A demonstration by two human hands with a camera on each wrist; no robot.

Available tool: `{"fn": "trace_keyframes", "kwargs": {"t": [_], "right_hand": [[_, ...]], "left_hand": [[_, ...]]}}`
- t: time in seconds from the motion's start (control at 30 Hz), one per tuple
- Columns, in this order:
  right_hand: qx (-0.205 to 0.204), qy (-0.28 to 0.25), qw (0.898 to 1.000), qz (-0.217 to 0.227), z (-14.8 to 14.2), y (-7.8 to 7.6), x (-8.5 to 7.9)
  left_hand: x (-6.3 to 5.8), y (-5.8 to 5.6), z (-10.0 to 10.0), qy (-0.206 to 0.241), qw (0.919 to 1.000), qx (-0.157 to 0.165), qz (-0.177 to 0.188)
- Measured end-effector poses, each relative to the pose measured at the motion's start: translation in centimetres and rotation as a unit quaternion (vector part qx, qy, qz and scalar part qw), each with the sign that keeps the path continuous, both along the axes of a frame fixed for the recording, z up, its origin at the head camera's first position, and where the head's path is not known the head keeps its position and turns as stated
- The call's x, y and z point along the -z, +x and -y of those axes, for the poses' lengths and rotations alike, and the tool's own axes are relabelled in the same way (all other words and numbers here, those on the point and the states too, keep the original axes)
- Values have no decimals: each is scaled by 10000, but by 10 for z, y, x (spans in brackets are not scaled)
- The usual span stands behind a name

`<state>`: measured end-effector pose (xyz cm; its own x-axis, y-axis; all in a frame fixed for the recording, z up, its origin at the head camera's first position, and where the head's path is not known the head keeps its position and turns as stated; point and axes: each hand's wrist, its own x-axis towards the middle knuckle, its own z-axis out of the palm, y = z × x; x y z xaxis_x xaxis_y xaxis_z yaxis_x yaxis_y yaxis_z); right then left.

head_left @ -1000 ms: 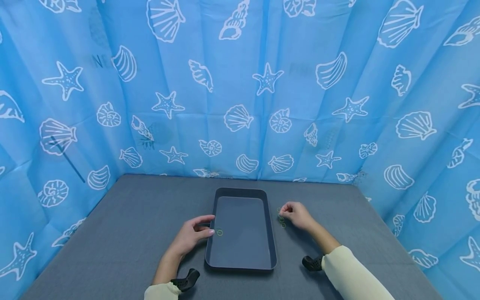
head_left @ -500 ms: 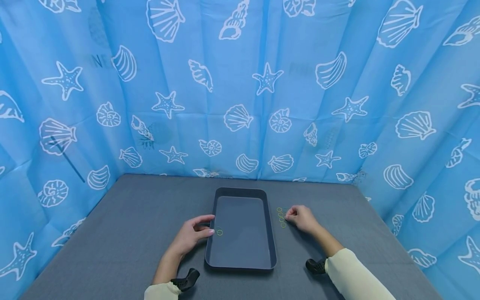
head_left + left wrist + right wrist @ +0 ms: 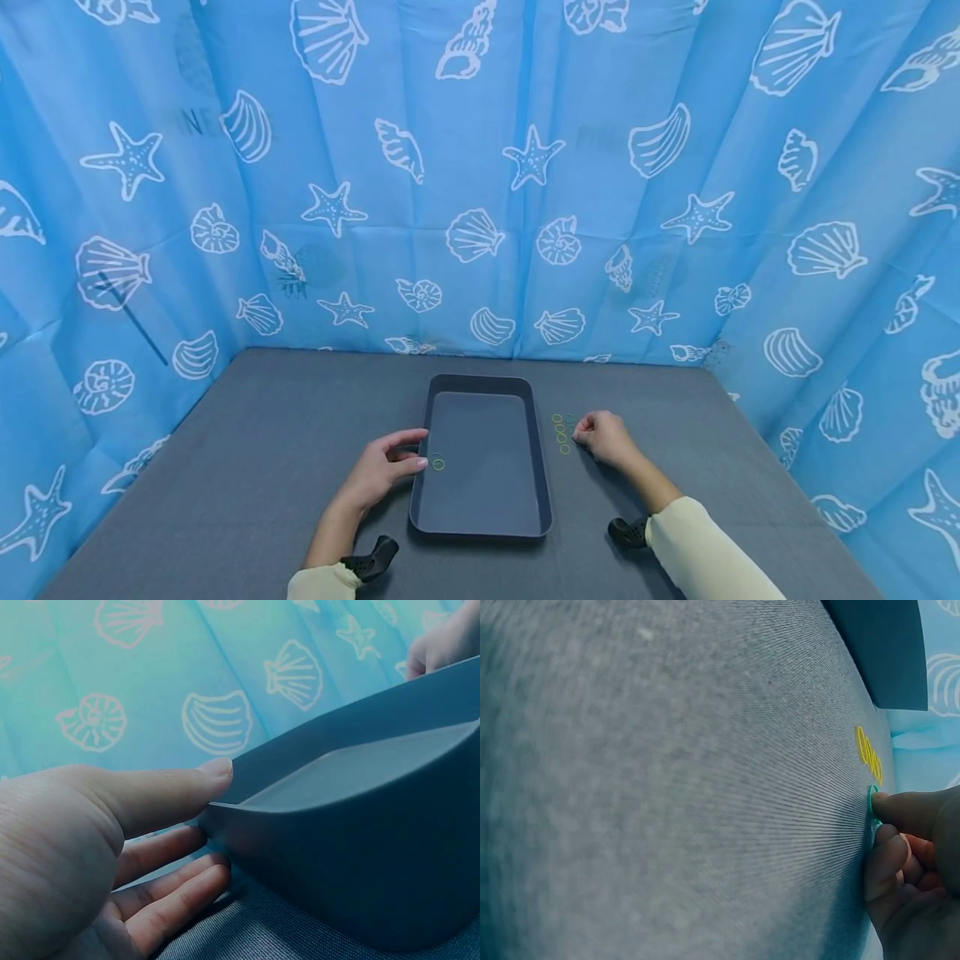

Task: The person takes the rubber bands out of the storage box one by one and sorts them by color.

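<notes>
My left hand (image 3: 382, 471) grips the left wall of a dark grey rectangular tray (image 3: 491, 532); in the left wrist view its thumb lies at the rim, with the fingers outside against the wall. Inside the tray, near that thumb, lie a yellow ring (image 3: 438, 470) and a fainter teal one. To the right of the tray my right hand (image 3: 604, 437) is down at the tabletop, thumb and fingertips pinching a thin green ring (image 3: 870, 799). Several thin yellow rings (image 3: 868, 756) form a row between that hand and the tray. Faint green rings beside them are partly hidden by the fingers.
Grey cloth covers the table (image 3: 300, 400). A blue curtain (image 3: 480, 167) with white shells and starfish hangs behind and at both sides. Each wrist wears a black camera mount, such as the left mount (image 3: 372, 558).
My right hand has shifted slightly right, from the yellow row to the green rings, uncovering the yellow ones. My left hand and the tray have stayed in place.
</notes>
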<state>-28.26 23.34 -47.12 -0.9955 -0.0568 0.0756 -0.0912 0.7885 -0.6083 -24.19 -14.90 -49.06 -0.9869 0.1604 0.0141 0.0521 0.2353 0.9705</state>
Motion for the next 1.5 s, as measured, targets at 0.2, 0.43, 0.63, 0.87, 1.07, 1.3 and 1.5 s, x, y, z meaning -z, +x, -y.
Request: {"fn": "trace_keyframes", "kwargs": {"t": [0.2,0.43,0.63,0.87,1.07,1.3,1.5], "right_hand": [[87,35,10000,-5,2,1,0],[198,-400,9990,-50,-1,-1,1],[367,-897,9953,-18,-1,-4,1],[607,-1271,9896,-278,7,-6,-6],[747,-1401,9863,-445,22,-7,-18],[830,-1746,9804,-381,44,-5,-27],[692,-1851,9796,-373,63,-6,-30]], "left_hand": [[0,0,1,15,10000,4,8],[0,1,1,44,10000,67,-7],[0,0,2,56,9999,92,-32],[1,0,2,53,9999,146,-54],[1,0,2,12,9999,117,-49],[2,-1,3,24,9999,157,-56],[2,-1,3,37,9998,164,-61]]}}
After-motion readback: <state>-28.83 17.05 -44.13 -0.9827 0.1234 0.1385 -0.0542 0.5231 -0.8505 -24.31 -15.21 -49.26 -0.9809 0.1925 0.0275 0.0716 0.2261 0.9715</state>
